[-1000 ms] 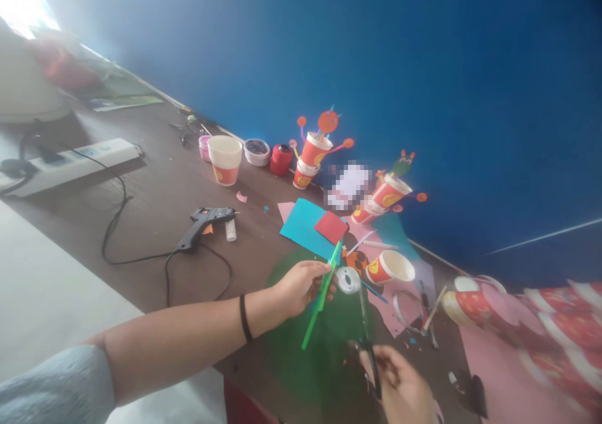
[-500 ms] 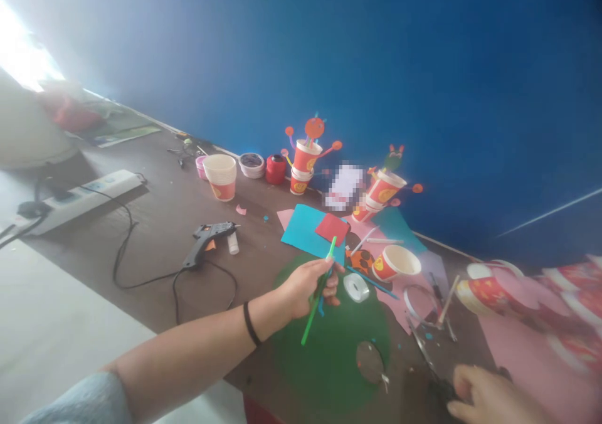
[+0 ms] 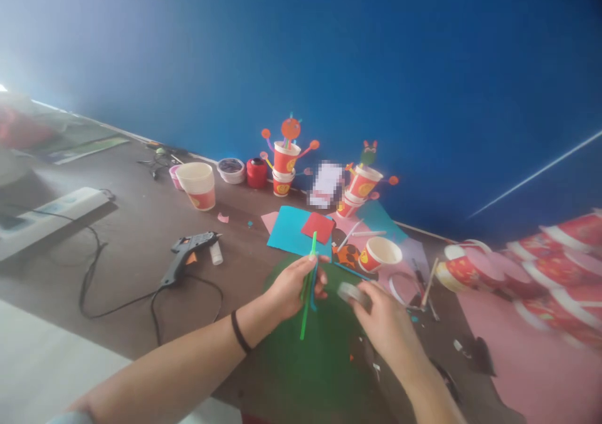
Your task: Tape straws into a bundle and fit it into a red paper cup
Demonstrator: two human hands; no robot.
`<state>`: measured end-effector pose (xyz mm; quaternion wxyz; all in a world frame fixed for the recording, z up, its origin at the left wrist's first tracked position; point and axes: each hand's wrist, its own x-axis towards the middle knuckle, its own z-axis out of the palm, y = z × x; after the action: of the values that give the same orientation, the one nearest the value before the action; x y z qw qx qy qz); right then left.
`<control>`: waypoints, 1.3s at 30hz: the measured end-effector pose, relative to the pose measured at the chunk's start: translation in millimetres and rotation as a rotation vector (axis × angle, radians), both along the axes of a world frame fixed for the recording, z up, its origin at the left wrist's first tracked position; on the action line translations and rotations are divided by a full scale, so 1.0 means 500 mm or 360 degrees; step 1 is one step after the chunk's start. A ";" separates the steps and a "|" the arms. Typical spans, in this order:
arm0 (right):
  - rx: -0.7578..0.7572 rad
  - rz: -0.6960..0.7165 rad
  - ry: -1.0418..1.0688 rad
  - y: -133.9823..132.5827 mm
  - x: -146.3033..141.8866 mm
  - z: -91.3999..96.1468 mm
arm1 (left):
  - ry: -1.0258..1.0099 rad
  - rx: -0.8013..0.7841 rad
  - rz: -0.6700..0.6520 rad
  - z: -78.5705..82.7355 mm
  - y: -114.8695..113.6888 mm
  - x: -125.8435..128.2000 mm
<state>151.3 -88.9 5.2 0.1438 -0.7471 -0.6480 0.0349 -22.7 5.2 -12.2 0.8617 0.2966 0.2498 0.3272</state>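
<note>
2-handed preparing, apparently: clamping green straw (image 3: pixel 305 311) in left hand (image 3: pixel 294 286), pinching tape roll (image 3: pixel 348 292) in right hand (image 3: pixel 384 318) beside that grip; probably calls for finding tape's end.

A blue wall (image 3: pixel 385 66) (hazier toward the left) backs a dark brown table (image 3: pixel 141 192). Pale floor (image 3: pixel 42 349) shows lower left.

The thin green straw (image 3: pixel 305 321), in the left hand (image 3: pixel 291 285), is above the round green sheet (image 3: pixel 324 380), left of the round whitish tape roll (image 3: pixel 350 293) in the right hand (image 3: pixel 385 323). Behind the sheet lies the rectangular blue paper (image 3: pixel 288 233), the small red paper piece (image 3: pixel 318 226) on it. Left of the sheet lies the dark-grey plastic glue gun (image 3: pixel 181 259); farther left, the long white plastic power strip (image 3: pixel 56 220). Right of the blue paper is the red-and-white paper cup (image 3: pixel 370 258)
</note>
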 end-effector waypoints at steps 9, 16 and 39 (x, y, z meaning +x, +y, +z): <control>0.0147 -0.0501 -0.0171 -0.079 0.142 0.019 | -0.0290 -0.0132 -0.0296 0.012 -0.011 -0.002; -0.0086 0.0054 0.1138 0.012 -0.040 0.067 | -0.0311 0.0034 -0.0770 0.019 -0.027 -0.004; 0.0772 -0.0246 0.1246 0.040 0.075 0.132 | 0.0411 0.0794 -0.0386 0.022 -0.041 -0.005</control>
<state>188.8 -69.1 71.1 0.5502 -0.6686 -0.4770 0.1508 -25.3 -15.3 -1.1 0.7563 0.5657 0.2320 0.2327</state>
